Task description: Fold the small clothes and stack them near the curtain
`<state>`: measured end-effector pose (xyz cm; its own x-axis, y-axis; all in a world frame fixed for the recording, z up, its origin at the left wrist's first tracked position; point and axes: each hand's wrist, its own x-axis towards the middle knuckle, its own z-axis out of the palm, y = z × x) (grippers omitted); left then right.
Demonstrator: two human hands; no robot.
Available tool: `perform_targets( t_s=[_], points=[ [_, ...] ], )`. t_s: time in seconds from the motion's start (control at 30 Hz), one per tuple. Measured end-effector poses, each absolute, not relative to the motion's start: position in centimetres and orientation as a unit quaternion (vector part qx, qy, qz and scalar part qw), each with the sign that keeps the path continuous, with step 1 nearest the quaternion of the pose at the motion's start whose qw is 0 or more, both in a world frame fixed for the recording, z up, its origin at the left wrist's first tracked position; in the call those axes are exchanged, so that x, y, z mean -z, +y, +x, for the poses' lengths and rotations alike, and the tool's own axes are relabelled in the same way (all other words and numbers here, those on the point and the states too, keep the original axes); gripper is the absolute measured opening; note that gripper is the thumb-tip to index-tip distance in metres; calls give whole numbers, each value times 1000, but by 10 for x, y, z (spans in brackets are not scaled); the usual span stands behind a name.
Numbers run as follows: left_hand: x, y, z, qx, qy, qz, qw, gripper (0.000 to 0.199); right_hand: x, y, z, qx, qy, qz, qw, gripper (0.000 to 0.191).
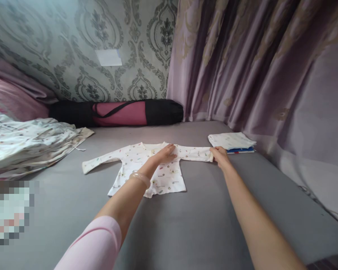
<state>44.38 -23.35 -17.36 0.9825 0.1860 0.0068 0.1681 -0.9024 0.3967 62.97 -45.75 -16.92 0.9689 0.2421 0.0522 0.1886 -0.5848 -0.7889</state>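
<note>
A small white long-sleeved shirt with a scattered print lies spread flat on the grey bed surface. My left hand rests on its upper chest with the fingers stretched out flat. At the right sleeve's cuff, my right hand pinches the cloth, and that sleeve is drawn out straight. The opposite sleeve lies out to the left, bending slightly down. Part of the shirt's front is hidden under my left forearm.
Folded clothes form a small stack just beyond my right hand. A black and pink roll bag lies along the wall. Rumpled printed cloth is heaped at left. Purple curtains hang at right; a cable runs along that edge.
</note>
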Motion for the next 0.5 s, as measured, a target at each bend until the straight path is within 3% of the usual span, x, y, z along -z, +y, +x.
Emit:
perform_targets(
  t_s=[0.23, 0.5],
  points=[
    [182, -232, 447, 41, 99, 977, 183, 79, 169, -430, 617, -1, -63, -843, 534, 42],
    [171, -233, 451, 60, 97, 980, 164, 91, 137, -427, 594, -68, -4, -779, 624, 42]
  ],
)
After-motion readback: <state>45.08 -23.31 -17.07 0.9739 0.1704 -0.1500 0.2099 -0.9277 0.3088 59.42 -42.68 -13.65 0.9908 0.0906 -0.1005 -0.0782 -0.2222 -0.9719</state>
